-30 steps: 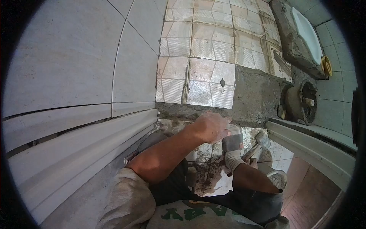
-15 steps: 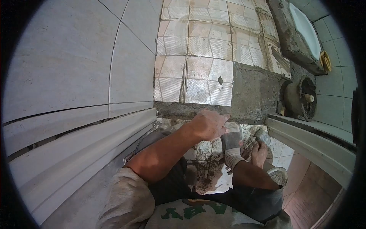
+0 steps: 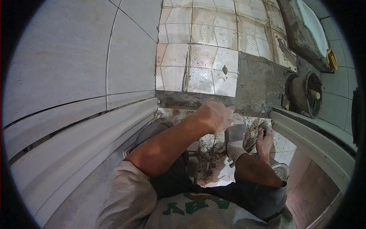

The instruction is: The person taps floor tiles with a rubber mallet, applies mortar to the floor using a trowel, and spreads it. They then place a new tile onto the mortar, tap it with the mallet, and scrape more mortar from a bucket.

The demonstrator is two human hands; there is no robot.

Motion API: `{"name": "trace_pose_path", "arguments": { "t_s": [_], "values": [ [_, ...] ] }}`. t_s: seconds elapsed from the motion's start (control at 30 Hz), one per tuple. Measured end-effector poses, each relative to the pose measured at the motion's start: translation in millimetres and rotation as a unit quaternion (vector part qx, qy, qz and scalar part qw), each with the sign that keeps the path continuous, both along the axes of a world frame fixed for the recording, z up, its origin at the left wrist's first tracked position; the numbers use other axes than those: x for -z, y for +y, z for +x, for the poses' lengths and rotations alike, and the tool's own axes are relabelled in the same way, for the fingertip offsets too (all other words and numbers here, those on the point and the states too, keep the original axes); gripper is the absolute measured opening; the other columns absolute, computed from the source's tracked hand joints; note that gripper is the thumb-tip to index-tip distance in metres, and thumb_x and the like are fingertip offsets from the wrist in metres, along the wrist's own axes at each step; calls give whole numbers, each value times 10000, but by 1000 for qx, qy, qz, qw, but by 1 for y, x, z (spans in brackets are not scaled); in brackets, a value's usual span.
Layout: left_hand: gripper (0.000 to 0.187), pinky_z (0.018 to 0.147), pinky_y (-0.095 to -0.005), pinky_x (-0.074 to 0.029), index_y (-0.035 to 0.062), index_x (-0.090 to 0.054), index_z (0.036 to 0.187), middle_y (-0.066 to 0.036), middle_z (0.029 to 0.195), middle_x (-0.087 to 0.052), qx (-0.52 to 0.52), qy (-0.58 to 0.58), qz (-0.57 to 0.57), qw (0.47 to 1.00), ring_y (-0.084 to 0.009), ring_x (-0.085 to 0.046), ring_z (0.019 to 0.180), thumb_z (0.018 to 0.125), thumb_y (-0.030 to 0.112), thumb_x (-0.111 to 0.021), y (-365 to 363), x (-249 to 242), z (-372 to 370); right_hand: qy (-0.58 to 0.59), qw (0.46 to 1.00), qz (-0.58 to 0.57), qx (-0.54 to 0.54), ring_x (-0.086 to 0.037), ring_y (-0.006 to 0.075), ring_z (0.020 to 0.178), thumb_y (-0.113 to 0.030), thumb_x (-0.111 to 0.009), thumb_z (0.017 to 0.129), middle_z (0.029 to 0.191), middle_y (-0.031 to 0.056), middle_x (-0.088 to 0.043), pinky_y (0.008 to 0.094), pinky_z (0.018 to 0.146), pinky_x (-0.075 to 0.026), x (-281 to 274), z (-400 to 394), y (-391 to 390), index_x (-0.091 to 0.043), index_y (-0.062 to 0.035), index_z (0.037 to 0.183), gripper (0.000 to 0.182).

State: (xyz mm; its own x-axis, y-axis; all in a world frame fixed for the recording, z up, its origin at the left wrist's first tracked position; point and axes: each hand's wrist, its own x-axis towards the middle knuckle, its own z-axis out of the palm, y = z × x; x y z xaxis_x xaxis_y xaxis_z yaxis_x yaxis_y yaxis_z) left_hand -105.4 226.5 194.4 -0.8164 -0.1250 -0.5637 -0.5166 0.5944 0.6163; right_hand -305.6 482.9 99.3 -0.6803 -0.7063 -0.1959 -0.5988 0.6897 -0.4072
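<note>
- Head view looks down over the person's own arms at a floor edge where old patterned floor tiles (image 3: pixel 198 57) end against a strip of bare mortar bed (image 3: pixel 255 82).
- Left hand (image 3: pixel 215 116) is curled into a fist at the lip of that edge; a pale tip shows just past the knuckles, probably a chisel, but the fist hides it and I cannot tell for sure.
- Right hand (image 3: pixel 264 142) is wrapped shut around the handle of a hammer (image 3: pixel 254 142), whose head sits low, just right of the left fist.
- By its look, the hammer is head-heavy and rigid; it is best gripped well down the handle, and the fingers do sit behind the head.
- Anything steel held in the left fist would be stiff and jarring under a blow, so the fist belongs below the struck end.
- Tile at this edge looks brittle and likely to break off in sharp pieces; rubble (image 3: pixel 207 160) already lies below, between the knees.
- Grey shoe (image 3: pixel 234 135) stands between the two hands, close to both.
- Farther right, a mortar-caked bucket (image 3: pixel 305 93) sits on the slab, well apart.
</note>
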Motion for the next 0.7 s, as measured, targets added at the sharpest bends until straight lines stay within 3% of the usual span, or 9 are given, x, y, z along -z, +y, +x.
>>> {"name": "trace_pose_path", "arguments": {
  "t_s": [0.17, 0.7],
  "values": [
    [511, 902, -455, -454, 16, -493, 1303, -239, 1003, -657, -10, 11, -3, 1000, -387, -625, 980, 927, 363, -511, 8, 1, -2, 39, 998, 40, -30, -544, 440, 1027, -228, -531, 914, 1075, 252, -585, 482, 883, -437, 0, 0, -2, -577, -12, 1148, 322],
    [437, 901, -430, -470, 67, -568, 1218, -180, 1038, -674, 7, -37, -20, 999, -334, -642, 1004, 922, 387, -540, 11, -6, -8, -38, 999, 23, -28, -561, 413, 1049, -209, -538, 913, 1113, 239, -598, 460, 892, -446, 7, 7, 0, -565, -9, 1172, 327]
  ]
}}
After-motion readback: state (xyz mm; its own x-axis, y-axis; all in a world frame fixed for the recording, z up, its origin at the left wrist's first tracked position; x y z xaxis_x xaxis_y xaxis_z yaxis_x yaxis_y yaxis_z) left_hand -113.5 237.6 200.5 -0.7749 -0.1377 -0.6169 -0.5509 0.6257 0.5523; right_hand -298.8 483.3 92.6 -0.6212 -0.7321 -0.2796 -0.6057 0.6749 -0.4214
